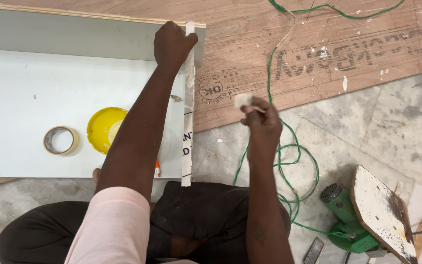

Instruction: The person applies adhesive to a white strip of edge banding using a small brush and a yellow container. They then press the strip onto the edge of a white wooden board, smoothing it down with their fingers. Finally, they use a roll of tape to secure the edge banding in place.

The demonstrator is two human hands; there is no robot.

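The fingers of the left hand are curled into a closed grip around the top end of a long white edge strip, which is held pressed against the right edge of a pale grey board. The strip is run down the whole length of that right edge, from the far right corner, where it is gripped, to just past the near right corner.

The fingers of the right hand are pinched narrowly around a small white piece, held in the air to the right of the board, well apart from the strip and above the floor. What the piece is cannot be told.

On the board, a yellow lid is seen near the near edge, partly hidden by the left forearm, and a roll of masking tape lies flat just to its left. An orange pencil tip is visible at the near edge, between the forearm and the strip.

Beyond the board's right edge, a brown plywood sheet is laid on the marble floor. A green cable is looped across both, and is led to a green power tool at the lower right, beside a paint-spattered wooden piece.
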